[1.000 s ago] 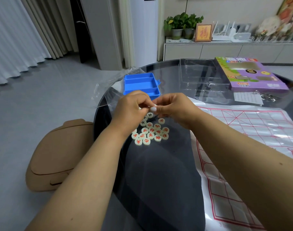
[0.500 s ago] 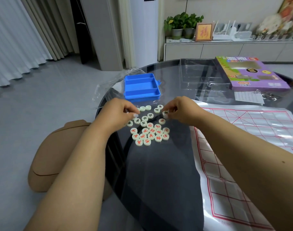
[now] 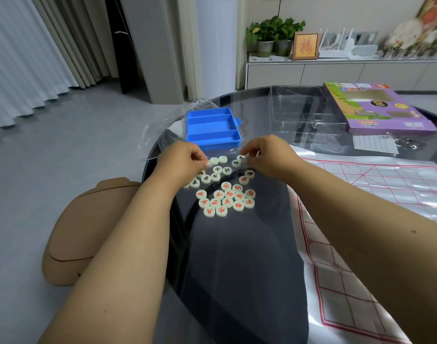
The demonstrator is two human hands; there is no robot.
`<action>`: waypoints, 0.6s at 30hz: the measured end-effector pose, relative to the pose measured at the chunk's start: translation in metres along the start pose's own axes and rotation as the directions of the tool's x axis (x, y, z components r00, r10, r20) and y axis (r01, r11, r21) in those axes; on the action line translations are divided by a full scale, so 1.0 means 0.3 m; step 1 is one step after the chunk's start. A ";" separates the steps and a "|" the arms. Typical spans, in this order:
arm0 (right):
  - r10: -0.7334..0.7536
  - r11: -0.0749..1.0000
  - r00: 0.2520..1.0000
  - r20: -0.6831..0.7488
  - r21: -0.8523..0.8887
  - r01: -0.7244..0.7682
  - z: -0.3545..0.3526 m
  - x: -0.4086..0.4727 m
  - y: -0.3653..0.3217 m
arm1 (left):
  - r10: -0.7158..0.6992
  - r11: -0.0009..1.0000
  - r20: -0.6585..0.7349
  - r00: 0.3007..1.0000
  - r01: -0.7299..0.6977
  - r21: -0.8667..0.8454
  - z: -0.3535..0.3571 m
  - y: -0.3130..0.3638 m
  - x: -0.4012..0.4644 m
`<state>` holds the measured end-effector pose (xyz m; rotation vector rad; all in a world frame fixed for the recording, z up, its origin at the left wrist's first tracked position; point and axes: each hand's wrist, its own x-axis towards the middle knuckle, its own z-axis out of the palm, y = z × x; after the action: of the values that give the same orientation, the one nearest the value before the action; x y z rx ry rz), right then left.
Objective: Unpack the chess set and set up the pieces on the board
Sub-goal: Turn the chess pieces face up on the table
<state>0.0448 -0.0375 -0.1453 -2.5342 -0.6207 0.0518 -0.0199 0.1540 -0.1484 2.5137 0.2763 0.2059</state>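
At the far left, off the table, a tan padded chair seat (image 3: 88,232) sits low beside the round dark glass table (image 3: 237,281). Next comes the left hand (image 3: 180,162), its fingertips curled down onto the left edge of the loose round cream chess pieces (image 3: 225,192), apparently pinching one, though which disc it grips is hidden under the fingers. A second ago both hands were bunched together above the pile; they have since parted, and discs that the hands covered now lie spread flat: black-lettered ones in the far rows, red-lettered ones packed in the near cluster. That reads as sorting or turning the pieces face up, a step that must be finished before any can go to the board. Behind the pile lies the shallow blue plastic three-compartment tray (image 3: 212,127), its compartments holding nothing, with a crumpled clear plastic bag (image 3: 162,125) at its left. The right hand (image 3: 267,157) pinches at a black-lettered disc on the pile's far right edge. Further right, the white sheet board with a red grid (image 3: 386,194) lies unfolded and bears no pieces yet, so setting up has not begun. Beyond it are a clear plastic insert (image 3: 304,112) and the purple cardboard game box (image 3: 379,108).
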 end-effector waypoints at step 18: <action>-0.065 0.967 0.986 0.156 -0.235 0.101 0.066 0.137 -0.118 | 0.012 0.957 0.165 0.986 -0.059 0.284 -0.020 0.023 0.143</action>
<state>0.0636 0.0170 -0.1411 -2.7539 -0.8367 0.1424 0.0214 0.1621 -0.1357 2.8064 0.2077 -0.0281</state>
